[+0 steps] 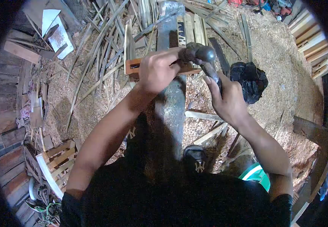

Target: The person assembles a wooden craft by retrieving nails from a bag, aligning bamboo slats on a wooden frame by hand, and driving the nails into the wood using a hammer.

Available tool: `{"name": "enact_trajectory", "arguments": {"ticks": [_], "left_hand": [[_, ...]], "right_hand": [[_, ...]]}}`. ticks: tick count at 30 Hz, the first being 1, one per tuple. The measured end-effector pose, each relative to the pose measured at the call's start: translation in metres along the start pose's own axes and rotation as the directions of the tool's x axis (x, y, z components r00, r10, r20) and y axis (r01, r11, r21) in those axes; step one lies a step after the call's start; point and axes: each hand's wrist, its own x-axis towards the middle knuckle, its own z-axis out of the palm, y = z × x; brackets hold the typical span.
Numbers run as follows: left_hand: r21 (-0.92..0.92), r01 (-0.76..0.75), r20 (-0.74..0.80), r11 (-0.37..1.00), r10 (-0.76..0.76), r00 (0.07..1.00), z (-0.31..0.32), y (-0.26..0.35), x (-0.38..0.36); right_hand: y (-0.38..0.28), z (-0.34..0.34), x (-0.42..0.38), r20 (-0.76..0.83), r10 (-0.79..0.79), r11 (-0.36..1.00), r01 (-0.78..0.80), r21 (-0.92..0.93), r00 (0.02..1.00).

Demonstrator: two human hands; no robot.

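Observation:
My right hand [230, 96] is closed around the shaft of a hammer [201, 53], its thumb lying along the handle. The dark, rounded hammer head is up beside the fingers of my left hand [158, 72]. That left hand is closed over a reddish-brown wooden piece [133, 67], which has a dark slot near its left end. What the left fingers grip is hidden behind them and the hammer head. The wooden piece lies crosswise over a long, worn bench beam [173, 109] that runs from my body to the far side.
Wood shavings [277, 49] cover the floor. Long thin wood strips [96, 49] lie in a heap at the far left. A black plastic bag [249, 81] sits right of the beam. Near my right elbow is a green basin [256, 174]. Stacked slats [311, 41] stand at the far right.

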Motion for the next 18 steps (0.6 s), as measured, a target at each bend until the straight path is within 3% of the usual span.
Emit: {"name": "enact_trajectory", "arguments": {"ticks": [2, 4, 7, 8, 10, 11, 12, 15, 18], "left_hand": [[0.037, 0.007, 0.038, 0.999, -0.008, 0.999, -0.001, -0.004, -0.001], [0.072, 0.039, 0.075, 0.997, -0.044, 0.996, -0.003, -0.004, -0.007], [0.067, -0.05, 0.06, 0.997, 0.046, 0.997, -0.004, -0.003, -0.002], [0.066, -0.085, -0.006, 0.994, 0.086, 0.996, -0.001, -0.004, 0.0], [0.064, -0.128, -0.066, 0.99, 0.132, 0.989, 0.002, -0.005, 0.002], [0.064, -0.06, -0.006, 0.996, 0.06, 0.998, 0.002, -0.008, -0.001], [0.068, 0.019, 0.055, 0.998, -0.022, 0.998, 0.0, -0.006, -0.004], [-0.027, 0.064, 0.126, 0.998, -0.061, 0.99, -0.007, -0.001, -0.002], [0.022, 0.1, 0.165, 0.995, -0.102, 0.981, -0.011, -0.004, -0.002]], "right_hand": [[-0.005, -0.004, 0.001, 0.041, 0.037, 0.999, -0.037, 0.01, 0.999], [-0.016, -0.012, -0.001, 0.024, 0.096, 0.98, -0.099, 0.172, 0.995], [-0.008, -0.005, -0.005, -0.031, 0.034, 0.989, -0.029, 0.144, 0.999], [-0.002, 0.001, -0.002, -0.007, 0.014, 0.999, -0.013, 0.052, 1.0], [-0.008, -0.007, 0.0, 0.029, 0.076, 0.996, -0.077, 0.042, 0.997], [-0.01, -0.008, 0.0, 0.08, 0.139, 0.989, -0.142, 0.032, 0.987], [-0.007, -0.008, -0.001, 0.042, 0.068, 0.995, -0.071, 0.076, 0.997], [-0.01, -0.014, 0.004, 0.055, 0.127, 0.99, -0.13, 0.059, 0.99], [-0.003, -0.009, 0.004, 0.024, 0.137, 0.985, -0.138, 0.106, 0.99]]}}
